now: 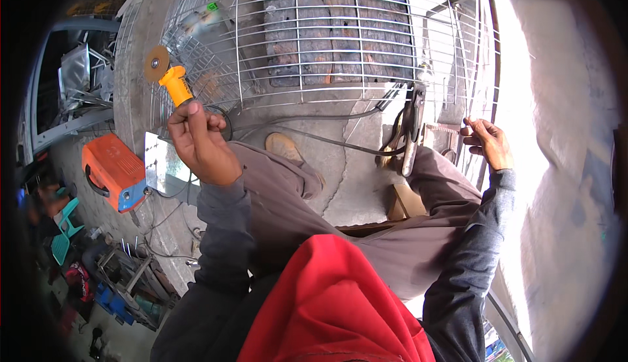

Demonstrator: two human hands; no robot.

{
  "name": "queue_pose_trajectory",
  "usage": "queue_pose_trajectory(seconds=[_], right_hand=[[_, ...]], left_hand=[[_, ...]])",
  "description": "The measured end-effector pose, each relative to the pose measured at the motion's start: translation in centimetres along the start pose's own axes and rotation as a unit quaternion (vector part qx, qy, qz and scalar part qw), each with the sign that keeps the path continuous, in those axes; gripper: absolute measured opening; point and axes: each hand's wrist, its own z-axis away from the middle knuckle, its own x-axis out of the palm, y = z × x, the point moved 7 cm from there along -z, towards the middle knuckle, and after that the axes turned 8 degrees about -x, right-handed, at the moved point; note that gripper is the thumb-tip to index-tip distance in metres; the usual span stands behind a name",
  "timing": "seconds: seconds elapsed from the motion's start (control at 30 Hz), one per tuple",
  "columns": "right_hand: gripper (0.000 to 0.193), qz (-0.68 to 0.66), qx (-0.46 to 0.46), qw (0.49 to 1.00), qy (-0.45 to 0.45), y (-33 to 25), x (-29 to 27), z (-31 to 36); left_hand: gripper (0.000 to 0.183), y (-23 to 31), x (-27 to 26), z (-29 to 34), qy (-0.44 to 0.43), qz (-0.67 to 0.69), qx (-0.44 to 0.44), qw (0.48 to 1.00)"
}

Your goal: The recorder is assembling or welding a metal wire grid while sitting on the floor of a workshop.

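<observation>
My left hand (204, 141) is closed round the rear end of a yellow angle grinder (176, 87). The grinder's brown disc (156, 63) points away from me, over the left part of a welded wire grid (297, 54). On the right, my right hand (487, 143) is raised beside the near right corner of the grid, fingers curled and thumb pressed to them; what they pinch, if anything, is too small to make out. Between my hands, near the grid's front edge, stands a metal clamp or locking pliers (415, 123), apart from both.
Dark wooden planks (281, 25) lie beneath the grid. Black cables (314, 137) cross the concrete floor between my legs. To the left are an orange box-shaped machine (114, 172), a shiny metal sheet (163, 166), a green plastic stool (63, 234) and scrap metal (82, 74).
</observation>
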Motion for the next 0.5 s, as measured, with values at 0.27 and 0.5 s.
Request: queue_pose_trajectory(seconds=[0.27, 0.5], right_hand=[[0.048, -0.001, -0.026, 0.996, -0.086, 0.5, -1.1, -2.7], [0.067, 0.050, -0.044, 0.990, -0.124, -1.7, 0.5, -2.3]], left_hand=[[0.018, 3.0, -5.2, -3.0, 0.099, 0.160, -0.156, 0.970], [0.016, 8.3, -2.1, -5.0, 0.137, -0.010, 0.104, 0.985]])
